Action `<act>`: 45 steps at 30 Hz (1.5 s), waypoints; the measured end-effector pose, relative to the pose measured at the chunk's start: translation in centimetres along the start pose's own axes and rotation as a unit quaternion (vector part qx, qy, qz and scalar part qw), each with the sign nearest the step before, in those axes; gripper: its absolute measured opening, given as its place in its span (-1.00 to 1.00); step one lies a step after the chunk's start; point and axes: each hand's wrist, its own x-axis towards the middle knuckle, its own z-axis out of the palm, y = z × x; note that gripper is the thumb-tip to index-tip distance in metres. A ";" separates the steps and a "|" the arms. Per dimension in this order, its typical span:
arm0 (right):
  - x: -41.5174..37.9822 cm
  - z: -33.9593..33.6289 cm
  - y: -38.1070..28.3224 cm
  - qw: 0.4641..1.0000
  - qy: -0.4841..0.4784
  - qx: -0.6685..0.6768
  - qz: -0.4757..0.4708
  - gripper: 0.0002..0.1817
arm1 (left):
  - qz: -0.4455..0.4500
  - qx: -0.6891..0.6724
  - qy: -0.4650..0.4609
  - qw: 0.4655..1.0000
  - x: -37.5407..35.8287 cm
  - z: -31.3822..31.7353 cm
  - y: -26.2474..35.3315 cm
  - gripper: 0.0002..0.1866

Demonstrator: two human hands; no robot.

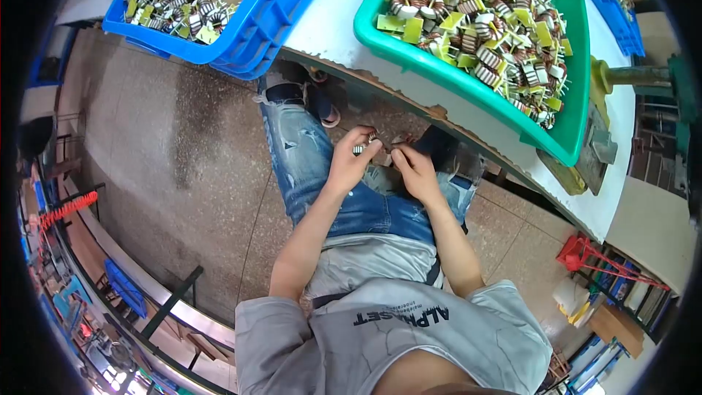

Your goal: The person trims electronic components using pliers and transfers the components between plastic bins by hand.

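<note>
Over my lap, my left hand [352, 159] has its fingers closed round a small wire-wound ring coil [358, 150] with dark and white stripes. Part of the coil is hidden by the fingers. Close beside it, my right hand [417, 173] has thumb and forefinger pressed together, pointing toward the left hand. Whatever sits between those fingertips is too small to make out. Ahead and to the right, a green tray [453, 77] is heaped with similar coils [486, 25], many with yellow tabs.
A blue crate [256, 29] with more coils stands at the front left of the white table [322, 22]. The table's chipped edge runs above my knees. A metal fixture [603, 146] is mounted at the right. A red stool [585, 252] stands behind it.
</note>
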 end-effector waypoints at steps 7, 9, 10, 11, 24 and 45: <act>0.5 1.1 1.4 0.994 0.061 0.008 -0.087 -0.73 | -0.022 -0.035 0.017 0.999 -0.2 -0.3 0.5 -0.78; 0.4 0.8 1.1 0.995 0.063 0.007 -0.075 -0.73 | -0.015 -0.042 0.009 0.999 -0.2 -0.3 0.4 -0.77; 0.5 0.6 0.8 0.996 0.062 0.006 -0.063 -0.72 | -0.008 -0.050 0.004 0.999 -0.2 -0.3 0.3 -0.76; 0.4 0.5 0.6 0.997 0.063 0.005 -0.051 -0.72 | -0.002 -0.058 -0.003 0.998 -0.2 -0.4 0.3 -0.74; 0.0 0.8 0.2 0.998 0.041 0.053 0.017 -0.68 | 0.013 0.001 0.000 1.000 -0.7 -0.4 1.0 -0.78; -0.2 0.2 0.5 0.997 0.063 0.029 0.022 -0.66 | 0.065 0.007 -0.023 0.998 0.0 0.0 -0.6 -0.78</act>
